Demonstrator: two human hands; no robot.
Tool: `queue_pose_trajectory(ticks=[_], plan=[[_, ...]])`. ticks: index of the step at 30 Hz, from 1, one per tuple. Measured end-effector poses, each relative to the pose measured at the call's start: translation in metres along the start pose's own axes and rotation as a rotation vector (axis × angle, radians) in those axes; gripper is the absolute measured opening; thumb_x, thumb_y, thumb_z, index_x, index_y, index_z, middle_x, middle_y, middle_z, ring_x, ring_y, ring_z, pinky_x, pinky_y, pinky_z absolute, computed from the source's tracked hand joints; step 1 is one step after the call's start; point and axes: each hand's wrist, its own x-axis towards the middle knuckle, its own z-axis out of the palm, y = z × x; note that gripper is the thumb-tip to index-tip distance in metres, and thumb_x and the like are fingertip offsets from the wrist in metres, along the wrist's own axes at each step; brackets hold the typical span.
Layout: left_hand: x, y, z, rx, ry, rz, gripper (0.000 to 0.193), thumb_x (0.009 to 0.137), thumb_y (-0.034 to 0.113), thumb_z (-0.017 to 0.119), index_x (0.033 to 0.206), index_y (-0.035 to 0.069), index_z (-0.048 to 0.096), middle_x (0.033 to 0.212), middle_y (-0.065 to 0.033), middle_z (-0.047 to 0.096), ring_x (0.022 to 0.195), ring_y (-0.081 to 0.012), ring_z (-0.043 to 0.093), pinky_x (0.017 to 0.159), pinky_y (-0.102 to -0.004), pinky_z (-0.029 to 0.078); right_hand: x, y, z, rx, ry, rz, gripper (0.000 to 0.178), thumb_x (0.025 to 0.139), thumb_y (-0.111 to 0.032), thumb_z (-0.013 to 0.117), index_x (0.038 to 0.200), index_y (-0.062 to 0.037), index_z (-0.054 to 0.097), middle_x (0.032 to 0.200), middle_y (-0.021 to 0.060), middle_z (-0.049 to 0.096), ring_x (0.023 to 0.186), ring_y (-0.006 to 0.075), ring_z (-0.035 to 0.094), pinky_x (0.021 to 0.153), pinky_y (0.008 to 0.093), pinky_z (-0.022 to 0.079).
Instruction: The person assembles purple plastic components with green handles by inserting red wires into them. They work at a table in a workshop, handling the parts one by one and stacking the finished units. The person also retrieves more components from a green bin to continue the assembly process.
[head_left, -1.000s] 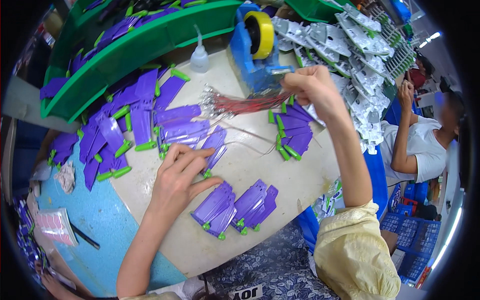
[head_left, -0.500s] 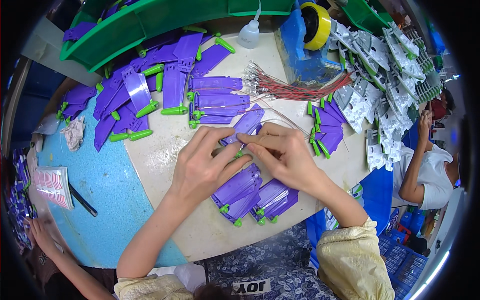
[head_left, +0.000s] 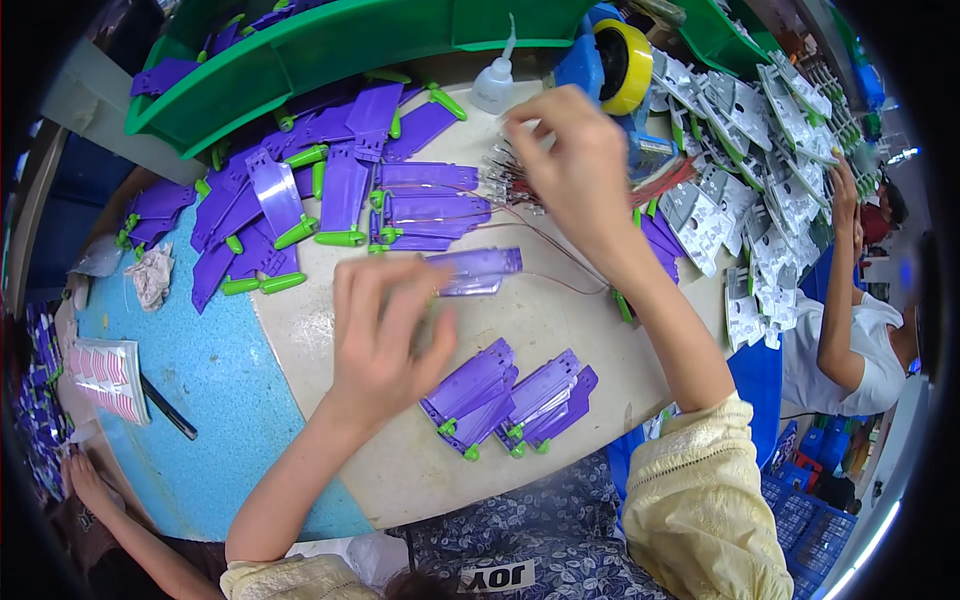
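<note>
My left hand [head_left: 380, 325], smeared by motion, is beside a single purple plastic blade-like piece [head_left: 482, 270] near the table's middle. Blur hides whether its fingers touch that piece. A thin wire runs from the piece toward the right. My right hand [head_left: 578, 165] is raised over a bundle of red and black wires [head_left: 510, 180], its fingers bent and apart, with nothing visible in them. Just beyond its fingertips stands a white squeeze bottle with a thin nozzle [head_left: 494, 86]. Nearer me lie two small stacks of purple pieces [head_left: 475, 390] with green ends.
Many purple pieces with green tips [head_left: 345, 190] are heaped at the far left below a green bin [head_left: 330, 50]. Grey plastic shells [head_left: 770, 190] pile up at the right. A blue tape dispenser with yellow tape [head_left: 630, 70] stands behind. Other people are at both sides.
My hands have parted. The right one has moved up and right to the wires; the left one has shifted slightly left. The purple piece now lies flatter and lower.
</note>
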Motion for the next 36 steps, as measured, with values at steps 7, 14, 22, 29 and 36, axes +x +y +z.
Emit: queue_pose_trajectory(ticks=[7, 14, 22, 29, 36], plan=[[-0.043, 0.025, -0.019, 0.13, -0.214, -0.05, 0.035, 0.074, 0.013, 0.078, 0.108, 0.009, 0.073, 0.111, -0.0083, 0.064, 0.085, -0.0257, 0.059, 0.072, -0.0358, 0.049, -0.04, -0.081, -0.125, -0.071, 0.275, -0.304, 0.023, 0.089, -0.001, 0.056, 0.11, 0.0057, 0.064, 0.099, 0.0182, 0.066, 0.086, 0.0247, 0.066, 0.085, 0.0412, 0.053], [-0.019, 0.023, 0.014, -0.054, -0.049, -0.229, 0.051, 0.076, 0.003, 0.076, 0.123, -0.001, 0.059, 0.11, -0.0159, 0.058, 0.089, -0.0315, 0.06, 0.08, -0.0406, 0.053, -0.089, -0.063, -0.049, 0.189, -0.489, -0.05, 0.015, 0.072, 0.003, 0.068, 0.086, 0.003, 0.068, 0.078, 0.013, 0.057, 0.064, 0.0313, 0.062, 0.058, 0.0418, 0.05], [-0.024, 0.007, 0.017, -0.275, -0.041, -0.308, 0.067, 0.067, -0.001, 0.086, 0.128, -0.001, 0.056, 0.107, -0.0157, 0.065, 0.088, -0.0258, 0.067, 0.077, -0.0345, 0.057, -0.066, -0.064, -0.029, 0.322, -0.65, 0.115, 0.009, 0.076, -0.002, 0.077, 0.084, 0.0009, 0.073, 0.073, 0.0083, 0.057, 0.061, 0.0215, 0.057, 0.055, 0.0372, 0.044], [-0.023, 0.008, 0.02, -0.365, 0.017, -0.33, 0.061, 0.069, -0.002, 0.084, 0.124, -0.002, 0.057, 0.108, -0.0178, 0.063, 0.093, -0.0288, 0.067, 0.08, -0.0367, 0.057, -0.076, -0.066, -0.047, 0.552, -0.796, 0.403, 0.01, 0.079, -0.001, 0.072, 0.088, 0.0031, 0.073, 0.076, 0.0173, 0.065, 0.066, 0.0301, 0.064, 0.061, 0.0394, 0.049], [-0.021, 0.008, 0.018, -0.287, -0.014, -0.363, 0.057, 0.065, 0.003, 0.088, 0.116, -0.001, 0.064, 0.11, -0.0146, 0.068, 0.094, -0.0245, 0.07, 0.081, -0.0334, 0.059, -0.073, -0.057, -0.041, 0.521, -0.773, 0.261, 0.012, 0.08, 0.003, 0.068, 0.091, 0.003, 0.074, 0.075, 0.0175, 0.063, 0.066, 0.0328, 0.062, 0.06, 0.0412, 0.048]])
